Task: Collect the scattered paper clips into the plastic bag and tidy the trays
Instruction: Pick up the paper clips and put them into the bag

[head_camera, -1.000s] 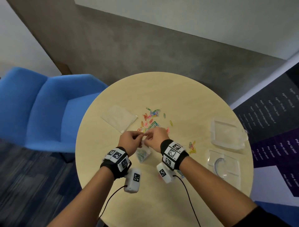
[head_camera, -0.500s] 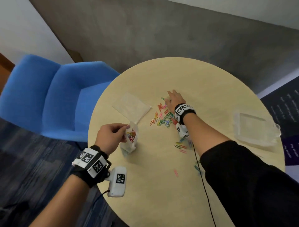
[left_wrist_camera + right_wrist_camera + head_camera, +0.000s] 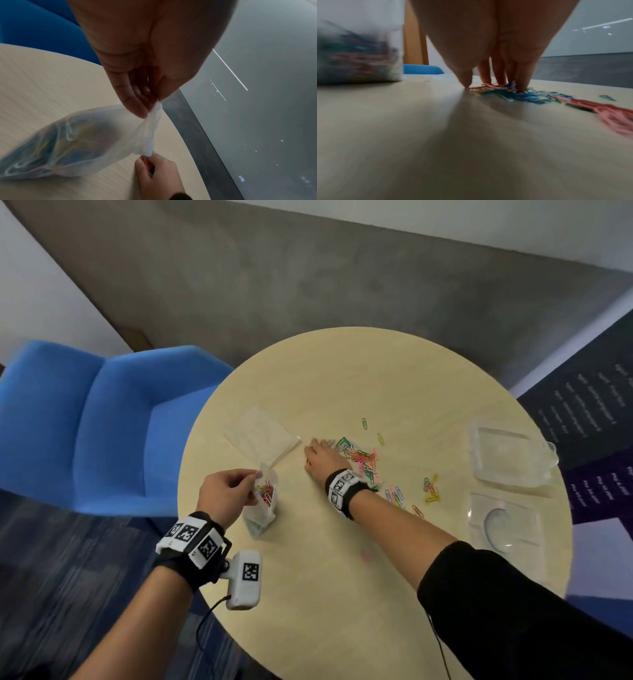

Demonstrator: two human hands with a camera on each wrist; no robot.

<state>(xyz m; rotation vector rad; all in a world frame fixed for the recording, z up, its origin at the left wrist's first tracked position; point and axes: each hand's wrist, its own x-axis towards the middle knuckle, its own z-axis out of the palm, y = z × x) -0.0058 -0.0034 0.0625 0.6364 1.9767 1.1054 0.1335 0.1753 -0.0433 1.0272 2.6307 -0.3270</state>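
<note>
Head view high above the table [image 3: 342,594]; wrist views close, low, both on the bag [image 3: 85,142].

Bag [image 3: 263,505] left — clips [image 3: 359,455] right.

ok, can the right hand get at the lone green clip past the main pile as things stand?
Probably yes. The right hand is down on the near-left end of the clip pile, and the green clip lies just beyond on bare table, nothing between them.
</note>
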